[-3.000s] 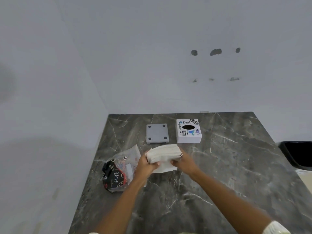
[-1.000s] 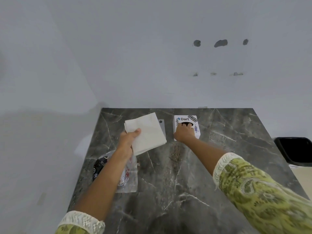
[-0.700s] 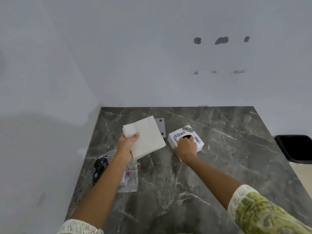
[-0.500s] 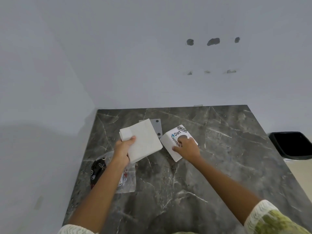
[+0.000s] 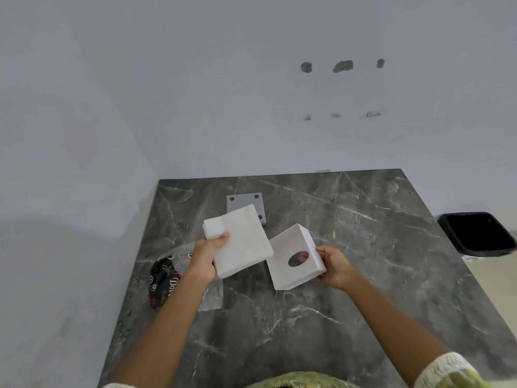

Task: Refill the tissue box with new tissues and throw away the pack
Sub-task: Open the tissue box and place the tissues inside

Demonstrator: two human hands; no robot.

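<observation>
My left hand [image 5: 207, 256] grips a white stack of tissues [image 5: 240, 242] above the table. My right hand [image 5: 334, 266] holds the white tissue box [image 5: 293, 271] lifted and turned over, so its open inside faces me and the oval hole shows. The box sits just right of the stack, almost touching it. The emptied plastic tissue pack [image 5: 167, 278], clear with black print, lies on the table under my left forearm. A grey square base plate [image 5: 240, 201] with dark corner pads lies flat behind the stack, partly hidden by it.
The dark marble table [image 5: 349, 242] stands in a corner of white walls. A black bin [image 5: 475, 233] stands on the floor past the table's right edge.
My right hand reached to the box, pulled it nearer, lifted it and flipped it so the printed top now faces away. My left hand kept the tissue stack raised.
</observation>
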